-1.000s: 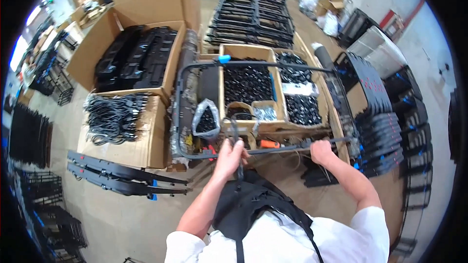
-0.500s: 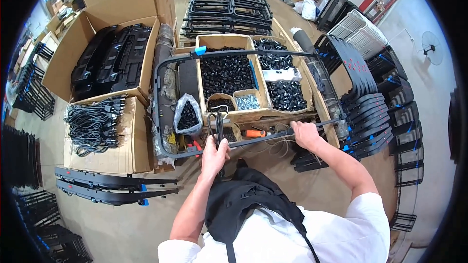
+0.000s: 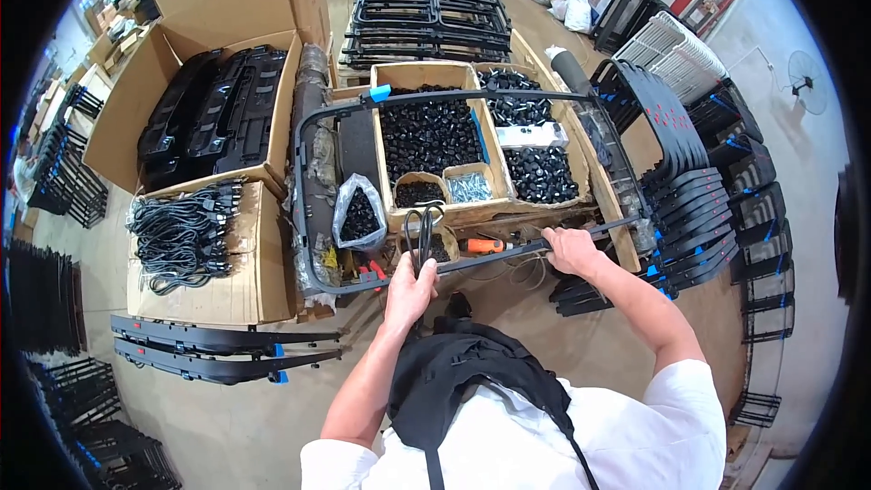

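A large black rectangular frame (image 3: 494, 259) with rounded corners lies across the bins on the workbench. My right hand (image 3: 573, 250) is closed around its near rail, towards the right end. Left of it, my left hand (image 3: 411, 290) grips a looped black cable (image 3: 424, 227), whose bends stick up above the fingers beside the same rail. Just beyond the rail, between my hands, lies an orange-and-black hand tool (image 3: 484, 246). Black caps (image 3: 431, 134) fill the big wooden bin inside the frame's outline. Silver screws (image 3: 469, 188) sit in a small box at its near end.
To the left, bundled black cables (image 3: 186, 231) top a carton, with black panels (image 3: 213, 113) in an open box behind. Curved black parts (image 3: 685, 218) are stacked at the right. More frames (image 3: 431, 14) are piled beyond the bench. A clear bag (image 3: 360, 213) holds small black pieces.
The whole view has shifted slightly, so the bench appears a little further right. Both hands keep their holds, and the cable loops above my left hand look more spread.
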`<state>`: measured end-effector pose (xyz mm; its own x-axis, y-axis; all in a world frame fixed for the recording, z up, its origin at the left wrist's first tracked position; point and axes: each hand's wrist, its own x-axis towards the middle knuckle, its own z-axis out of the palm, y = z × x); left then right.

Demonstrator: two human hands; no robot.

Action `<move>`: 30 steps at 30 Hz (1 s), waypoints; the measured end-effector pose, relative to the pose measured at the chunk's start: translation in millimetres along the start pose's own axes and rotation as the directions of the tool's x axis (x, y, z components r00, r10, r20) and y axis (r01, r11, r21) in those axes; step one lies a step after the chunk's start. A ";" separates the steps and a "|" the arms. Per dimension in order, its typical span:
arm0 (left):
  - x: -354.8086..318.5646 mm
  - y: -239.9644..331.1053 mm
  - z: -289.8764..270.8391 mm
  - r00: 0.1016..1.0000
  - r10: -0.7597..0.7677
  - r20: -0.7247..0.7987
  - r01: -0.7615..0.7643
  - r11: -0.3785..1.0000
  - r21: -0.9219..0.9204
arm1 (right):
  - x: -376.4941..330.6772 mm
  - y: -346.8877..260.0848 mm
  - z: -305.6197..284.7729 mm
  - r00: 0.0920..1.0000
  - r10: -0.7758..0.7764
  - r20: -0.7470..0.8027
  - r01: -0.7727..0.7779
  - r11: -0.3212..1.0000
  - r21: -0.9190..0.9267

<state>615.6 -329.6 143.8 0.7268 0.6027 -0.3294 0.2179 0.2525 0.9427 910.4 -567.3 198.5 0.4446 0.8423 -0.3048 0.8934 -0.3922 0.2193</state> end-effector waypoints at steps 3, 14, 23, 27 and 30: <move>-1.6 0.5 -2.3 0.998 -0.014 0.059 0.019 0.996 -0.088 | 0.8 2.0 17.6 0.994 -0.036 -0.101 0.044 0.996 0.082; -24.9 13.9 -23.4 0.987 0.042 0.153 0.006 0.955 -0.298 | 8.6 -55.1 -12.1 0.953 0.301 -0.044 -0.249 0.854 0.456; -16.5 19.1 -8.7 0.908 -0.110 0.403 0.220 0.946 -0.236 | 114.9 -140.9 -57.0 0.986 0.091 0.140 -0.058 -0.601 0.797; -16.5 -2.0 -6.6 0.824 -0.174 0.539 0.429 0.813 -0.393 | 137.2 -154.2 -87.3 0.986 0.106 0.126 -0.011 -0.720 0.694; -25.3 10.1 -2.0 0.818 -0.158 0.552 0.482 0.712 -0.510 | 164.5 -139.1 -80.8 0.963 0.102 0.249 -0.037 -0.866 0.499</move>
<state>598.1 -340.7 161.5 0.9201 0.0351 -0.3900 0.1733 0.8565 0.4861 854.0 -344.4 192.8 0.5355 0.6794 -0.5017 -0.7577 0.1241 -0.6407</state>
